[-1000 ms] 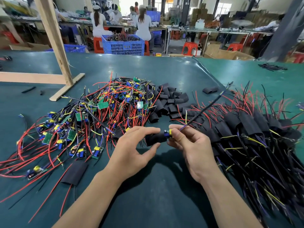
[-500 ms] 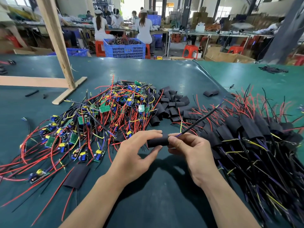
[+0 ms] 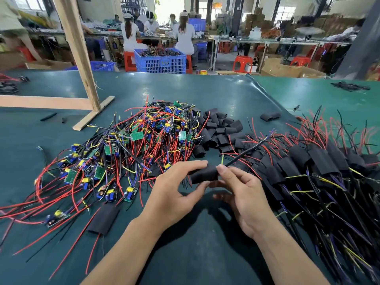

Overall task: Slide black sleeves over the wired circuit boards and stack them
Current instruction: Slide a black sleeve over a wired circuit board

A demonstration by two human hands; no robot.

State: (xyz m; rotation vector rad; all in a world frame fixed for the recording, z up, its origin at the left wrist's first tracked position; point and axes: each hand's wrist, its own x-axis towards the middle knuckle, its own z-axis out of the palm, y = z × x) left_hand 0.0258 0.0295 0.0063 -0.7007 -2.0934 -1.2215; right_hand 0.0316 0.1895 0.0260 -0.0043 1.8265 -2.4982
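Beyond the far edge of my table (image 3: 61, 233), a blue crate (image 3: 160, 62) sits on the floor between two seated workers, heaped with dark wired parts; a lower blue crate (image 3: 101, 65) stands to its left, its contents hidden from me.

Close in front of me, my left hand (image 3: 170, 199) pinches the black sleeve (image 3: 204, 174) between forefinger on top and thumb underneath, the other fingers loosely curled below. My right hand (image 3: 244, 194) pinches the sleeve's right end, forefinger tip on top at the mouth where a black cable (image 3: 249, 149) and a short yellow wire (image 3: 222, 160) come out, slanting up to the right. Whatever board is inside is fully covered.

Left of my hands lies the tangle of bare circuit boards (image 3: 131, 140) with red, black and yellow leads. Behind them is a heap of empty sleeves (image 3: 219, 130). To my right spreads the stack of sleeved boards (image 3: 320, 171), wires fanning outward. One sleeved piece (image 3: 102, 220) lies alone by my left forearm.
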